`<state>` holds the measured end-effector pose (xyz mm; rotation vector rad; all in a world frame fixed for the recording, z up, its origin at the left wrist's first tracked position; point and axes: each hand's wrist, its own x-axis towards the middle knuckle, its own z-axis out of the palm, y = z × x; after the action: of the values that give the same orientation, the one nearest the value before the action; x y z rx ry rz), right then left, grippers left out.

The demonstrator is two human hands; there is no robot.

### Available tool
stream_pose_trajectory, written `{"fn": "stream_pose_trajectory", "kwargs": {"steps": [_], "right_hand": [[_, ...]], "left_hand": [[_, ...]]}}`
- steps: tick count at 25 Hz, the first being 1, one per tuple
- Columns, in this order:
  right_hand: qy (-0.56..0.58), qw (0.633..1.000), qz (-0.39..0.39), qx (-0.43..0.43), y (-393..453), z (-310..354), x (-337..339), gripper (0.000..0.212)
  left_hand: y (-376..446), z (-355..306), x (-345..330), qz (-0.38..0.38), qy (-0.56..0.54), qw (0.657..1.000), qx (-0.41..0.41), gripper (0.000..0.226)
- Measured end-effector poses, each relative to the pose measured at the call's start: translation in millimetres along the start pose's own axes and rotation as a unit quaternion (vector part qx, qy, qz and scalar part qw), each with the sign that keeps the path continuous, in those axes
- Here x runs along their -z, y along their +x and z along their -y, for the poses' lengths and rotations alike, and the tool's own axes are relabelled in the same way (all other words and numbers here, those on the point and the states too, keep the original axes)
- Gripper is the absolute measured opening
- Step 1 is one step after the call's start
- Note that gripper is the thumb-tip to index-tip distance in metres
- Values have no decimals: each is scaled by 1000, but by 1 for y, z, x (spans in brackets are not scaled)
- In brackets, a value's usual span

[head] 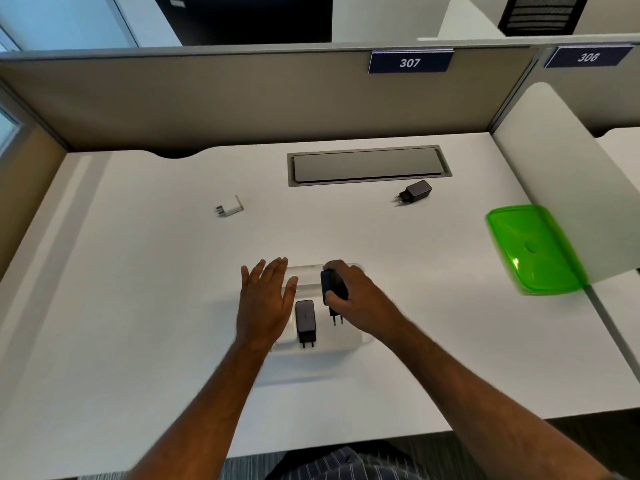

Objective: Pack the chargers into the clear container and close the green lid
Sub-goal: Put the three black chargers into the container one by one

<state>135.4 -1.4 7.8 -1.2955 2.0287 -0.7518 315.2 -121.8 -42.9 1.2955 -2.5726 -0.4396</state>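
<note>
Right hand (349, 289) grips black charger (333, 289) over clear container (349, 337).

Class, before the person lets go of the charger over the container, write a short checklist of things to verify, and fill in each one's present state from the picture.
1. Right hand grips the black charger firmly: ok.
2. Held charger is over the clear container: ok.
3. Room beside the packed charger already lying inside: ok.
4. Left hand, open over the container's left side, keeps it steady: cannot tell.
5. All chargers collected: not ok; the white charger and the far black charger lie on the desk.
6. Green lid within reach at the right: ok.
</note>
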Motion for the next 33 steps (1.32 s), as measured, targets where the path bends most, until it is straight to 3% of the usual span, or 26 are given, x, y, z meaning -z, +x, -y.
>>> {"fn": "stream_pose_trajectory", "kwargs": {"steps": [13, 22, 26, 29, 33], "right_hand": [[-130, 979, 129, -88, 14, -18, -51, 40], [-107, 976, 164, -93, 15, -23, -50, 34], [-144, 968, 187, -83, 16, -22, -46, 48], [-154, 972, 166, -65, 14, -19, -37, 51], [-83, 994, 76, -14, 11, -11, -9, 32]], "left_hand": [[-1, 1, 1, -4, 2, 1000, -9, 60], [-1, 1, 0, 0, 2, 1000, -8, 64], [-1, 2, 0, 2, 0, 1000, -5, 64], [0, 2, 0, 7, -6, 1000, -3, 62], [1, 2, 1, 20, -25, 999, 8, 58]]}}
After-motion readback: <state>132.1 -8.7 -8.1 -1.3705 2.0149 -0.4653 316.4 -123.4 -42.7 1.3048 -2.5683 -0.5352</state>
